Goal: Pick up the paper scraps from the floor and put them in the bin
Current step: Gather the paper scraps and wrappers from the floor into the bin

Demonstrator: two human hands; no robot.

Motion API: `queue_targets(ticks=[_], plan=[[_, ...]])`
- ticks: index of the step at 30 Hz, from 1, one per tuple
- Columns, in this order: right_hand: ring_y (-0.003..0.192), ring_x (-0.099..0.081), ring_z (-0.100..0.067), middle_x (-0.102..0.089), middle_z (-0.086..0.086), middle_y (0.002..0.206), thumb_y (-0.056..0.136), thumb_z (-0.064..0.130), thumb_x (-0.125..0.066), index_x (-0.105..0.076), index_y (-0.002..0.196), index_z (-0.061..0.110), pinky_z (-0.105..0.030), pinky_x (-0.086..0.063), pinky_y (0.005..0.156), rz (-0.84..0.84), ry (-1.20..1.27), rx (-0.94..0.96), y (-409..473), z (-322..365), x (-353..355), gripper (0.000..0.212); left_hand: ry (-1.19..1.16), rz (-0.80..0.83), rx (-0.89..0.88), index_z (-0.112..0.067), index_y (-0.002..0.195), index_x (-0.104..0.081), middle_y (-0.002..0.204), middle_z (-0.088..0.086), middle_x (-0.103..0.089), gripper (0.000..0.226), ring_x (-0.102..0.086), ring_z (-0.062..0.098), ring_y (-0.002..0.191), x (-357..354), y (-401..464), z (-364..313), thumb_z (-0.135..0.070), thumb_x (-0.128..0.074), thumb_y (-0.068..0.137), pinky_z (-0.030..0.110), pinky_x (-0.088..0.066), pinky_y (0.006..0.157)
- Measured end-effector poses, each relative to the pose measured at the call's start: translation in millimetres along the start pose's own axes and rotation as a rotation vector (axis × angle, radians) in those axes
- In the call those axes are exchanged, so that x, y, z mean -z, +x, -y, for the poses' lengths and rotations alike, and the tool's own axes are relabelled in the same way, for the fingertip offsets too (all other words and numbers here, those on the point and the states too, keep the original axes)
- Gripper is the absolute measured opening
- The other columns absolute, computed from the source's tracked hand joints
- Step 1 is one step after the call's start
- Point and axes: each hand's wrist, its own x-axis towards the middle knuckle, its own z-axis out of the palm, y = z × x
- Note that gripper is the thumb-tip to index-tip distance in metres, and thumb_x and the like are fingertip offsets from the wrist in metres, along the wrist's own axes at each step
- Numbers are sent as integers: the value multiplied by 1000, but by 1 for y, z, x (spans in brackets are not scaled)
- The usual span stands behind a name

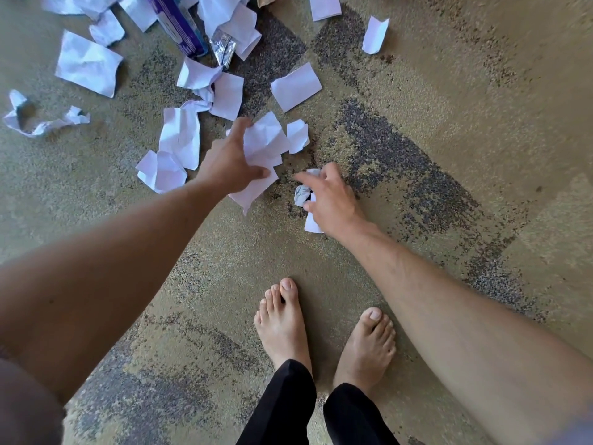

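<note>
Both hands down among paper scraps (179, 136) on the carpet (449, 91)
Left hand (234, 165) grips a crumpled sheet (263, 146); at its 3 o'clock, right hand (330, 197) clutches a wad (303, 194)

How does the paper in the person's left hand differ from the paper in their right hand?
The sheet gripped by the left hand is broad, only creased and spread beyond the fingers; the wad in the right hand is small, tightly balled and mostly enclosed. The sheet looks plain white; the wad shows grey shading. Both are crumpled white paper.
</note>
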Motion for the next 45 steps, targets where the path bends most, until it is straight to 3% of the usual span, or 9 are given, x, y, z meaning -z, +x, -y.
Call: queue_targets(ticks=[7,11,17,24,28,31,34,39,45], plan=[[91,-64,-35,-48,-13,125,88,0,-61,-54,113,10,-45,-57,78,-5,-204,167,-2,-3,-2,29,-20,-14,-25,-17,129,-45,101,4,-51,52,-50,25,87,-12,1,7,-29,-72,87,31,-39,75],[87,-65,-33,-53,-11,111,83,-9,-59,-53,98,6,-46,-55,74,11,-181,142,3,2,3,22,6,9,-13,-12,107,-52,98,13,-64,36,-62,33,86,-11,4,10,-32,-72,85,40,-54,75],[89,-63,-21,-59,-6,105,85,6,-70,-59,95,9,-38,-58,77,-37,171,-76,-1,-7,12,14,-180,22,47,-14,86,-52,82,5,-61,26,-58,21,71,-15,-15,5,-31,-72,86,29,-45,56],[64,-70,-9,-70,-7,91,81,6,-75,-63,92,5,-19,-56,53,-197,664,-322,-40,5,67,17,-583,50,119,-12,99,-60,96,12,-69,36,-68,33,91,11,-61,-18,-41,-74,83,55,-57,79],[66,-70,-9,-68,-4,87,80,1,-75,-61,86,8,-27,-60,59,-315,822,-314,-57,32,123,17,-788,10,118,-10,95,-60,94,11,-68,31,-68,30,89,56,-82,-54,-36,-74,85,46,-57,73],[70,-71,-14,-68,-5,87,79,-1,-75,-60,91,5,-29,-61,62,-409,981,-293,-69,61,171,20,-866,8,54,2,105,-58,101,18,-70,46,-68,27,90,99,-96,-85,-36,-75,85,52,-56,79],[70,-72,-13,-70,4,78,78,-1,-75,-60,98,-5,-33,-62,66,-496,1063,-248,-78,86,219,25,-880,15,-36,3,104,-57,100,28,-64,55,-66,21,81,147,-103,-119,-43,-77,79,49,-56,69],[66,-70,-16,-68,1,79,80,-2,-74,-60,91,6,-31,-60,65,-606,1139,-171,-74,115,295,20,-892,-27,-141,-8,92,-61,74,-7,-65,19,-62,3,63,214,-106,-173,-23,-73,88,19,-47,54],[68,-69,-23,-67,-7,84,80,-3,-73,-60,87,11,-30,-59,65,-676,1138,-128,-42,124,371,20,-850,-31,-160,-2,105,-59,86,-1,-67,32,-65,7,70,260,-83,-231,-26,-72,89,28,-54,61]])
